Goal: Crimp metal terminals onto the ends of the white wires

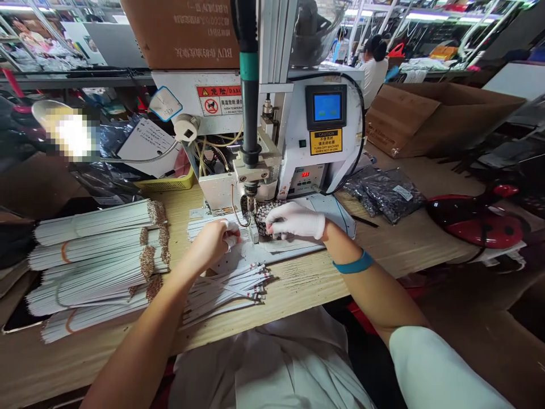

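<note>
Closest in is a loose bunch of white strips (225, 292) with sparkly ends, lying on the wooden bench (306, 289) right under the person's forearms. Just left of that are big stacked bundles of the same strips (93, 267), some banded with orange rubber bands, and their rhinestone-looking ends all point the same way.

The bare left hand (213, 244) is curled up, fingertips pinching a white strip (204, 227) on the pale work plate (272, 253). The white-gloved right hand (296, 220), blue band (353, 262) on the wrist, sits on top of a beaded mesh piece (268, 218). Honestly can't tell if it's gripping that or just pressing down. The mesh is right beside the press head (250, 190), almost under it.

Behind that is the press machine (323, 170), with a small blue screen (326, 107) and a yellow caution label (326, 141). Off to the right are bags of dark beads (385, 194) and a red ladybird-patterned thing (474, 224). Further back, there's a big cardboard box (438, 119) and a co-worker in white (373, 79).
</note>
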### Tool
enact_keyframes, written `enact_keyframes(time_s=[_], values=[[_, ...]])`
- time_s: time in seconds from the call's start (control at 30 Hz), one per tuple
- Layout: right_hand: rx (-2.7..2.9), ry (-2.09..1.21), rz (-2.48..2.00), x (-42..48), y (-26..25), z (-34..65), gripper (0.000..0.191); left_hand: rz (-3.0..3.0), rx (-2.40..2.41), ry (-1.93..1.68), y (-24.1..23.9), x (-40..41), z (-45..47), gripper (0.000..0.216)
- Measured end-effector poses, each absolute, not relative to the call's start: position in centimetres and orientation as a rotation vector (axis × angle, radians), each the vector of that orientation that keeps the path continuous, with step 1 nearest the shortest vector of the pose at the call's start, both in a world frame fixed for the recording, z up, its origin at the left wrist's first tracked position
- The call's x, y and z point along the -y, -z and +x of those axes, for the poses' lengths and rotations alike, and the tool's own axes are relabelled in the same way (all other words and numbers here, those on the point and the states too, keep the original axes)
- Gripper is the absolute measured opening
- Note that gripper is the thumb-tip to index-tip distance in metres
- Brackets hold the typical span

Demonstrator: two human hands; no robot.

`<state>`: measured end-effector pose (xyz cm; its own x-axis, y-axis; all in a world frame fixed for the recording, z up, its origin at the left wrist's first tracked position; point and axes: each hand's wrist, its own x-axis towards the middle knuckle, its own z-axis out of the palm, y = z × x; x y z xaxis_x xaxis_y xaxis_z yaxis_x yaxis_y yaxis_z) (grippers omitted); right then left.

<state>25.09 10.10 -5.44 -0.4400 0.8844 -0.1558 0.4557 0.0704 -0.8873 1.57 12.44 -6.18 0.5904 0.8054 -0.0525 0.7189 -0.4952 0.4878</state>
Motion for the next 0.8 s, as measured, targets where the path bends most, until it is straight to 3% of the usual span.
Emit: enact_keyframes(time_s=[0.1,0.3,0.8], values=[[1.566,-1.545,-1.289,-10.3,6.1,24.2,0.010,2.353,-1.198,-0.289,6.2,-12.6,1.4,0.022],[1.280,-1.629,-1.116,-11.1,6.8,23.4,0.022,2.290,-1.221,-0.343,6.3,-12.7,1.3,0.021],[1.247,-1.700,-1.156,-11.0,6.3,22.5,0.017,2.029,-1.095,-0.504,6.1,-12.7,1.6,0.033]])
